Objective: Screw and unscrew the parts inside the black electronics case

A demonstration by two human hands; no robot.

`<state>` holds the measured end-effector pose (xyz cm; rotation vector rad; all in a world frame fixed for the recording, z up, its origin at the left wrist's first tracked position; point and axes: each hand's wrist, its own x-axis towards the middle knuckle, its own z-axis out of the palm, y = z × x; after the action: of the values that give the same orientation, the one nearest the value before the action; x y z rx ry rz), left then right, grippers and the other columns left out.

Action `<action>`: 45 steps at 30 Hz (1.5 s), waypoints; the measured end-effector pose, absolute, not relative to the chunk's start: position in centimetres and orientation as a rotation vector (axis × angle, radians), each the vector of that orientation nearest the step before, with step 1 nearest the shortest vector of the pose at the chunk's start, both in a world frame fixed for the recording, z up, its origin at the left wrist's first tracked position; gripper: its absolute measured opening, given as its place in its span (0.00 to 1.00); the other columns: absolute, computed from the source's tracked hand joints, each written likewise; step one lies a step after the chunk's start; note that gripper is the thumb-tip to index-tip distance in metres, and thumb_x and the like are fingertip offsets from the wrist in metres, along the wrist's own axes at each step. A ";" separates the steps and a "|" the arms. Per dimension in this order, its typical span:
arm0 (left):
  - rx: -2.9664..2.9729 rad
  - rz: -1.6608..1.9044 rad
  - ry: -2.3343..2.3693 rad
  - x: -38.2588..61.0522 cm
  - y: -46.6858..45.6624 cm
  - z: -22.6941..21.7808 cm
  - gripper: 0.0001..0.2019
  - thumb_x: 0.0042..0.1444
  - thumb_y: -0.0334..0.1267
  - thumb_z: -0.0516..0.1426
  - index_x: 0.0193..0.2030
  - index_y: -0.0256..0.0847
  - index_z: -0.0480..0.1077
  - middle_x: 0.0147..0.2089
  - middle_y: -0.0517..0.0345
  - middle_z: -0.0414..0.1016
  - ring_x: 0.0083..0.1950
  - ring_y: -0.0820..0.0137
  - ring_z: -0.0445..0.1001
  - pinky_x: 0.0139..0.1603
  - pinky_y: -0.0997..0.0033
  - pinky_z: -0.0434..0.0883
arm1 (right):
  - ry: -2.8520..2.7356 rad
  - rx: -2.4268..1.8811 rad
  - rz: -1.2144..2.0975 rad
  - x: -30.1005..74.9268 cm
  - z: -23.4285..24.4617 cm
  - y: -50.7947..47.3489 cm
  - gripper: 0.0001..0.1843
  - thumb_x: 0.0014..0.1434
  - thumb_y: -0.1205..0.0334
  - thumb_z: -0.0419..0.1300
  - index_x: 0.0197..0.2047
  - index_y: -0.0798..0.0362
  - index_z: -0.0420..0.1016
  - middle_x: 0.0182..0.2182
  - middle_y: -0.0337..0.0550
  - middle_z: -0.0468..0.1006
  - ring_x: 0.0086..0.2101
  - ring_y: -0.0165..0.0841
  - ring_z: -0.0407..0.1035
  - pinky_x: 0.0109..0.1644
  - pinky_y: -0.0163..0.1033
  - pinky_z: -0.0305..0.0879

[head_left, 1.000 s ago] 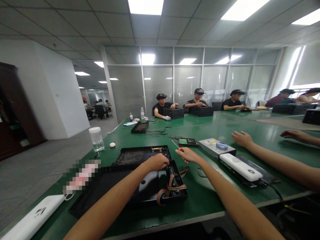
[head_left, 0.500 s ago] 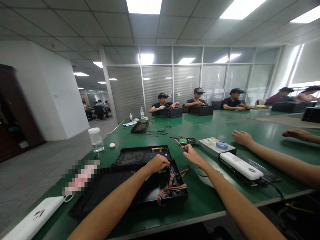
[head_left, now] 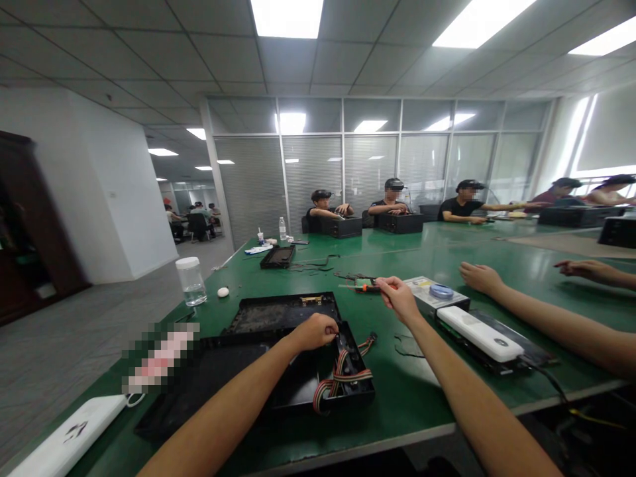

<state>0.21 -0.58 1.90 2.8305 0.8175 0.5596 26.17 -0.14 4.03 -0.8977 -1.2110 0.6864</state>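
My right hand (head_left: 399, 301) is closed round the handle of a screwdriver (head_left: 366, 287), orange and black, its thin shaft pointing left above the table. The hand is up and to the right of an open black computer case (head_left: 291, 384). Over the right part of that case is my left hand (head_left: 318, 330), its fingers curled in a pinch close to an inner wall. Whatever lies between those fingertips is hidden. Striped ribbon wires (head_left: 342, 376) loop over the case's right end, just below my left hand. A black panel (head_left: 278, 311) with a dusty inside lies behind the case.
On the right stand a metal drive box (head_left: 422, 291) with a blue roll of tape (head_left: 441, 291) and a white power bank (head_left: 479, 333). Another person's forearm (head_left: 536, 315) reaches in there. A clear jar (head_left: 191, 281) and white device (head_left: 69, 434) are left. Co-workers sit across the table.
My right hand has moved slightly right and up, and the screwdriver has swung from slanting to nearly level. My left hand stays at about the same spot on the case.
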 end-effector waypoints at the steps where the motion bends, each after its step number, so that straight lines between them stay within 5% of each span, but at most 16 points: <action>1: 2.825 0.556 0.823 0.2 -0.6 1.9 0.08 0.47 0.28 0.54 0.35 0.35 0.72 0.30 0.57 0.73 0.30 0.75 0.69 0.34 0.79 0.64 | -1.221 -0.869 0.713 26.0 4.1 -0.2 0.20 0.44 0.48 0.61 0.32 0.55 0.65 0.13 0.30 0.62 0.11 0.21 0.51 0.11 0.27 0.44; 12: 2.796 0.521 0.868 0.3 -0.6 1.7 0.08 0.49 0.30 0.54 0.36 0.36 0.72 0.32 0.58 0.74 0.32 0.74 0.70 0.35 0.79 0.64 | -1.462 -0.968 0.541 22.7 3.7 -1.3 0.24 0.56 0.42 0.42 0.37 0.55 0.64 0.29 0.42 0.71 0.17 0.23 0.56 0.17 0.29 0.53; 28: 2.769 0.522 0.914 0.3 -0.8 1.6 0.09 0.48 0.30 0.53 0.35 0.36 0.72 0.30 0.57 0.73 0.30 0.74 0.69 0.34 0.78 0.63 | -1.694 -0.973 0.250 21.9 4.4 -3.1 0.18 0.59 0.49 0.43 0.40 0.53 0.65 0.32 0.43 0.73 0.22 0.28 0.62 0.27 0.33 0.60; 35: 2.772 0.522 0.906 0.3 -0.9 1.7 0.08 0.47 0.28 0.53 0.32 0.36 0.72 0.26 0.60 0.71 0.26 0.76 0.66 0.29 0.79 0.60 | -2.178 -1.262 -0.284 19.8 8.4 -5.9 0.23 0.59 0.48 0.43 0.29 0.55 0.70 0.27 0.48 0.74 0.33 0.35 0.67 0.38 0.35 0.55; 40: 2.775 0.530 0.853 0.3 -0.7 1.5 0.08 0.47 0.28 0.53 0.32 0.36 0.72 0.25 0.61 0.70 0.25 0.77 0.65 0.28 0.80 0.59 | -2.388 -1.502 -0.398 17.8 12.2 -6.6 0.21 0.58 0.48 0.45 0.43 0.55 0.67 0.30 0.49 0.76 0.33 0.38 0.69 0.37 0.36 0.55; 45: 2.818 0.529 0.850 0.1 -0.5 1.2 0.06 0.47 0.28 0.53 0.31 0.36 0.71 0.24 0.62 0.69 0.24 0.77 0.63 0.27 0.80 0.58 | -2.387 -1.714 -0.472 16.6 13.5 -5.9 0.30 0.55 0.41 0.45 0.35 0.61 0.72 0.32 0.62 0.75 0.37 0.46 0.69 0.40 0.43 0.56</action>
<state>0.15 -0.48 1.18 2.8183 0.8499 0.5289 16.60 -5.88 13.52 -1.7142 -2.3875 -0.4717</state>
